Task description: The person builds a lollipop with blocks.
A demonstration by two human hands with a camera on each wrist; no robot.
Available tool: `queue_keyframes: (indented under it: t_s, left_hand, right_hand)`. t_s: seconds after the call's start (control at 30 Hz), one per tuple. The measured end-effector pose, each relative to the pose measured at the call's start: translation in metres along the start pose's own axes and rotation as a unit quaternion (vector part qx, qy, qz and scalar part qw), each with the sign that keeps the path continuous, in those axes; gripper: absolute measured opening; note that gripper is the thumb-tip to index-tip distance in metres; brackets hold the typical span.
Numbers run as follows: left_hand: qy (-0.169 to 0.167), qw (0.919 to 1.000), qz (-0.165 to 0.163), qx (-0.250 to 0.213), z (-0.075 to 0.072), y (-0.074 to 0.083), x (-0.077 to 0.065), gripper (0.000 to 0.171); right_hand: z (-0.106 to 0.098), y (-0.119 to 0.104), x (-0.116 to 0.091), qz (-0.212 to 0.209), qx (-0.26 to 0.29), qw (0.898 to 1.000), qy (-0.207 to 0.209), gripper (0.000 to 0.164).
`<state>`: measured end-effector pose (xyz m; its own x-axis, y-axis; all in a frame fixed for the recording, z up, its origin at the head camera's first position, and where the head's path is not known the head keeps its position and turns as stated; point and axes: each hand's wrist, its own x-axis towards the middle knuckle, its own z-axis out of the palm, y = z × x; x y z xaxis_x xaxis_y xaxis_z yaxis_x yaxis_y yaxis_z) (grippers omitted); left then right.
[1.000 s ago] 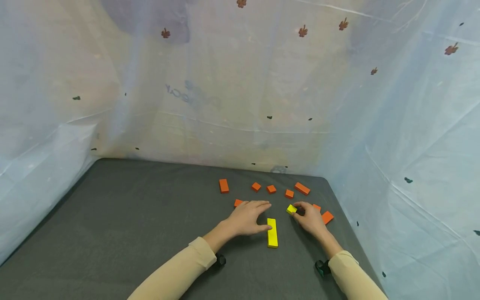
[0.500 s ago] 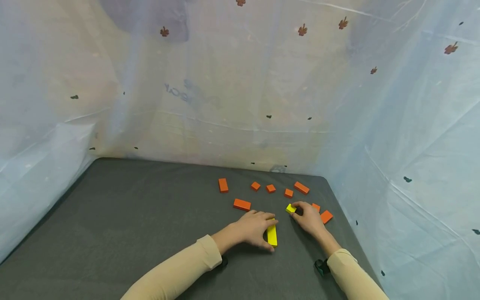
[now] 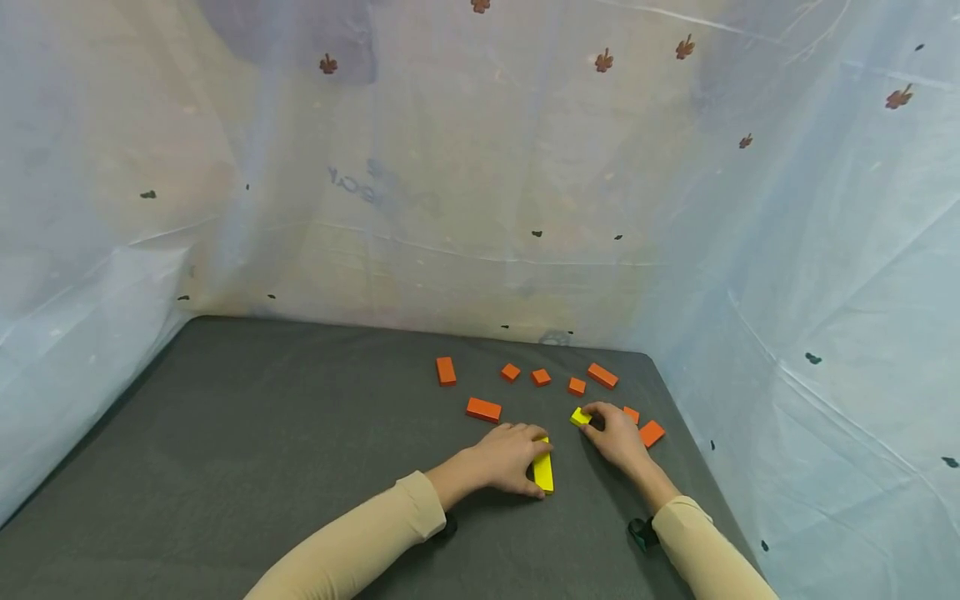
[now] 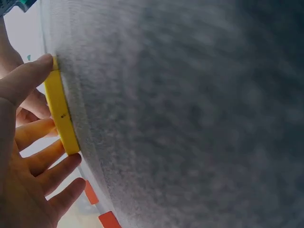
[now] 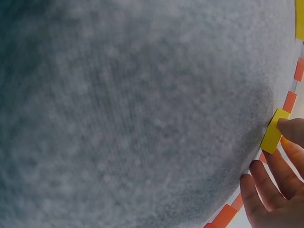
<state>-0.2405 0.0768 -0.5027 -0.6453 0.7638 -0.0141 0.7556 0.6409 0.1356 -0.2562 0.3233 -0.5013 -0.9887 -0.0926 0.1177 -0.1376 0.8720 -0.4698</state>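
My left hand (image 3: 504, 458) spans a long yellow block (image 3: 543, 473) lying on the dark grey cloth, thumb at its near end and fingers at its far end. The left wrist view shows the yellow block's side (image 4: 61, 114) between the thumb and the spread fingers. Farther off and to the right, my right hand (image 3: 619, 437) pinches a small yellow block (image 3: 579, 417) between thumb and forefinger. In the right wrist view the small yellow block (image 5: 273, 134) is close over the cloth, the other fingers extended beside it.
Small orange blocks (image 3: 541, 377) and longer orange blocks (image 3: 483, 409) lie scattered beyond the hands. Right by the right hand is another orange block (image 3: 652, 433). A pale plastic sheet (image 3: 420, 208) rises behind the table (image 3: 262, 433) and along its sides.
My left hand has come nearer and lowered onto the long yellow block, uncovering an orange block behind it. My right hand keeps its pinch on the small yellow block, almost unmoved.
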Motion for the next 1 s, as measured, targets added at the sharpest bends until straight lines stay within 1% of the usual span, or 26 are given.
queue_keyframes:
  t_s: [0.2,0.3,0.43,0.53,0.67,0.83,1.0]
  left_hand:
    - [0.000,0.9995,-0.012,-0.031,-0.003,-0.008,-0.004,0.073]
    - [0.015,0.9985,-0.014,-0.051,-0.007,-0.014,-0.010,0.073]
    - [0.042,0.9954,-0.022,-0.083,-0.012,-0.022,-0.019,0.074]
    - [0.059,0.9922,-0.028,-0.106,-0.019,-0.027,-0.030,0.076]
    - [0.075,0.9884,-0.034,-0.128,-0.026,-0.039,-0.048,0.077]
    - [0.093,0.9864,-0.034,-0.131,-0.029,-0.056,-0.070,0.077]
    - [0.092,0.9860,-0.036,-0.134,-0.031,-0.072,-0.094,0.078]
  right_hand:
    - [0.002,-0.003,0.001,-0.006,0.006,1.000,0.002,0.031]
    - [0.004,-0.006,0.002,-0.006,0.014,1.000,0.013,0.031]
    - [0.007,-0.014,0.004,-0.009,0.043,0.998,0.042,0.030]
    - [0.010,-0.026,0.006,-0.009,0.077,0.995,0.062,0.030]
    - [0.015,-0.046,0.009,-0.011,0.114,0.991,0.074,0.032]
    - [0.021,-0.073,0.012,-0.024,0.145,0.987,0.069,0.032]
    - [0.029,-0.099,0.016,-0.051,0.164,0.983,0.059,0.032]
